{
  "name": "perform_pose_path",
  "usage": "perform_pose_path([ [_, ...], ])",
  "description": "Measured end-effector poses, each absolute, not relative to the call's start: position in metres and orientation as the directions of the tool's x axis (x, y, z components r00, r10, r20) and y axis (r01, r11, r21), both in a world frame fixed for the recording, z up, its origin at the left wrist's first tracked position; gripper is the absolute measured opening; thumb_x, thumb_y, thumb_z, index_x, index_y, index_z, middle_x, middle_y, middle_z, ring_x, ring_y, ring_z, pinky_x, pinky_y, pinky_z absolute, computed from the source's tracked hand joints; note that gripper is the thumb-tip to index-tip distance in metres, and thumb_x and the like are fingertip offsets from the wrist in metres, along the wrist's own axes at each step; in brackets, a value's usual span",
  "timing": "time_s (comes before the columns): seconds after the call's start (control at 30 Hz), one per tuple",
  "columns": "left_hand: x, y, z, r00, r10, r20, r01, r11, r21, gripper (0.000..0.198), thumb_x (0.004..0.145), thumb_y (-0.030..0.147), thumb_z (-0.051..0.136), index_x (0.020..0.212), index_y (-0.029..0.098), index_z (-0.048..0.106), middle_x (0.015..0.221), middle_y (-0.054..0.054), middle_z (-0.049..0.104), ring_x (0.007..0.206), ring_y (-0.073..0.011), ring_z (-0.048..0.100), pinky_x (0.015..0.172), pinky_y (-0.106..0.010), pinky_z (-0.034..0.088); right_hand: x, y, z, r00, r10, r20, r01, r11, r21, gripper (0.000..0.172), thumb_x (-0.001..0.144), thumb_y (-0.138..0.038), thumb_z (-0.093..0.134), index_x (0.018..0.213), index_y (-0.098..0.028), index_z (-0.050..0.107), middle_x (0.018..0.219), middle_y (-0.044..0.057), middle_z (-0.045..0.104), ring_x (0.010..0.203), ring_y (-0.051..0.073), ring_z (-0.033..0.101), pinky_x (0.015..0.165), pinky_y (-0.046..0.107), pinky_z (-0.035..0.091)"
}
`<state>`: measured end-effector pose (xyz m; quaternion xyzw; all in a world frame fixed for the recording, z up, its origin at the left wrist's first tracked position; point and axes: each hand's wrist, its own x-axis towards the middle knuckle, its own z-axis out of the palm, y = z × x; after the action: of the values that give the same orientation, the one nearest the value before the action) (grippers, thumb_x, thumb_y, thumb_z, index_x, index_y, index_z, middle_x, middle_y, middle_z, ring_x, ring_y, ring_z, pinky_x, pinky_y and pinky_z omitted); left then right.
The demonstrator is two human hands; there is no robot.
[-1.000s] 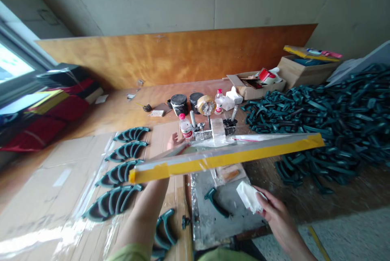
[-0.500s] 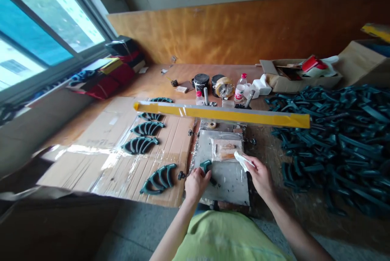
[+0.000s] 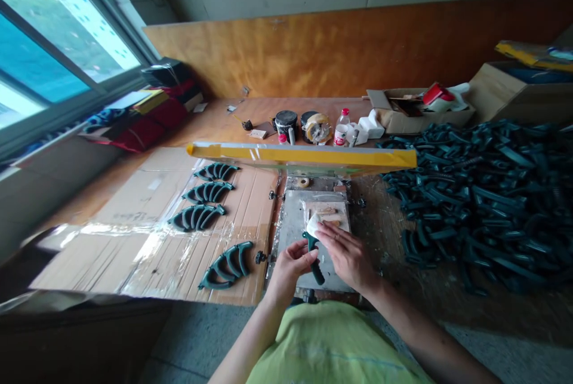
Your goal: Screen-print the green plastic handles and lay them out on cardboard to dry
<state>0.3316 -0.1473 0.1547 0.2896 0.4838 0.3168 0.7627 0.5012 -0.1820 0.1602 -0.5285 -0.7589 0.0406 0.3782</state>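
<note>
My left hand (image 3: 293,261) is closed around the middle of a dark green curved plastic handle (image 3: 317,272), held over a grey flat plate (image 3: 290,217). In my right hand (image 3: 347,252) is a white cloth (image 3: 313,224), pressed against the handle's upper end. Behind the hands, a small pale pad with brown marks (image 3: 329,211) lies on the plate. Several green handles lie in fanned groups on the cardboard to the left, the nearest being one group (image 3: 227,266). At right spreads a large heap of green handles (image 3: 492,205).
A screen frame edged in yellow tape (image 3: 304,156) stands raised across the plate's far side. Behind it are black tubs (image 3: 286,122), a tape roll (image 3: 317,128) and a red-capped bottle (image 3: 342,127). A cardboard box (image 3: 421,118) stands back right; flattened cardboard (image 3: 125,193) covers the left.
My right hand has moved left with the white cloth, bringing it onto the green handle. My left hand has lifted and turned the handle slightly. The view has shifted right.
</note>
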Motion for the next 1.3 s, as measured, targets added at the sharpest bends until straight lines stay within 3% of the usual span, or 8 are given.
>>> perform_pose_path([
  [0.17,0.332,-0.148,0.171,0.406,0.802,-0.439,-0.142,0.530,0.836,0.049,0.058,0.035,0.087,0.099,0.013,0.072,0.086,-0.004,0.070,0.068,-0.0135,0.063,0.064,-0.024,0.049,0.486,-0.182,0.172,-0.300,0.789,0.537,0.836,0.488,-0.250,0.054,0.094,-0.008,0.039,0.147,-0.019,0.040,0.143,0.005,0.051,0.137,0.020,0.041,0.115,0.041,0.039],
  [0.37,0.335,-0.154,0.182,0.417,0.849,-0.324,-0.138,0.411,0.901,0.039,0.065,0.035,0.083,0.097,0.014,0.073,0.079,-0.003,0.068,0.063,-0.0108,0.057,0.060,-0.021,0.047,0.485,-0.191,0.182,-0.319,0.774,0.547,0.868,0.470,-0.159,0.057,0.095,-0.009,0.040,0.151,-0.016,0.030,0.146,0.006,0.047,0.140,0.020,0.037,0.116,0.038,0.039],
  [0.63,0.348,-0.163,0.175,0.383,0.836,-0.394,-0.183,0.487,0.854,0.041,0.060,0.034,0.086,0.089,0.013,0.066,0.072,0.001,0.065,0.059,-0.0091,0.057,0.056,-0.020,0.046,0.503,-0.205,0.173,-0.237,0.804,0.546,0.909,0.381,-0.166,0.060,0.095,-0.009,0.042,0.152,-0.020,0.026,0.147,0.005,0.047,0.139,0.020,0.039,0.114,0.035,0.041],
  [0.9,0.356,-0.152,0.180,0.320,0.859,-0.401,-0.218,0.478,0.851,0.047,0.055,0.034,0.088,0.088,0.018,0.059,0.078,0.000,0.071,0.064,-0.0131,0.065,0.058,-0.022,0.048,0.538,-0.210,0.167,0.012,0.797,0.604,0.959,0.161,-0.232,0.069,0.092,0.003,0.032,0.153,-0.027,0.023,0.146,0.003,0.048,0.136,0.018,0.042,0.114,0.034,0.042],
  [1.03,0.365,-0.153,0.182,0.370,0.852,-0.371,-0.193,0.461,0.866,0.042,0.058,0.034,0.087,0.085,0.017,0.059,0.063,0.005,0.064,0.056,-0.0104,0.059,0.057,-0.022,0.048,0.512,-0.207,0.191,-0.087,0.773,0.628,0.942,0.269,-0.202,0.065,0.094,-0.004,0.041,0.154,-0.021,0.022,0.148,0.006,0.045,0.140,0.020,0.037,0.116,0.035,0.039],
  [1.13,0.371,-0.156,0.184,0.398,0.861,-0.316,-0.165,0.406,0.899,0.038,0.061,0.034,0.084,0.085,0.015,0.061,0.063,0.004,0.063,0.056,-0.0093,0.057,0.058,-0.021,0.047,0.501,-0.204,0.199,-0.189,0.786,0.588,0.926,0.343,-0.161,0.064,0.095,-0.007,0.043,0.154,-0.017,0.021,0.147,0.007,0.046,0.141,0.020,0.035,0.116,0.034,0.038],
  [1.3,0.374,-0.157,0.186,0.348,0.871,-0.346,-0.142,0.414,0.899,0.040,0.060,0.033,0.086,0.085,0.016,0.059,0.062,0.005,0.063,0.055,-0.0092,0.056,0.056,-0.021,0.047,0.531,-0.206,0.177,-0.158,0.827,0.540,0.940,0.293,-0.174,0.063,0.094,-0.005,0.042,0.152,-0.021,0.026,0.148,0.005,0.044,0.140,0.019,0.036,0.116,0.033,0.039],
])
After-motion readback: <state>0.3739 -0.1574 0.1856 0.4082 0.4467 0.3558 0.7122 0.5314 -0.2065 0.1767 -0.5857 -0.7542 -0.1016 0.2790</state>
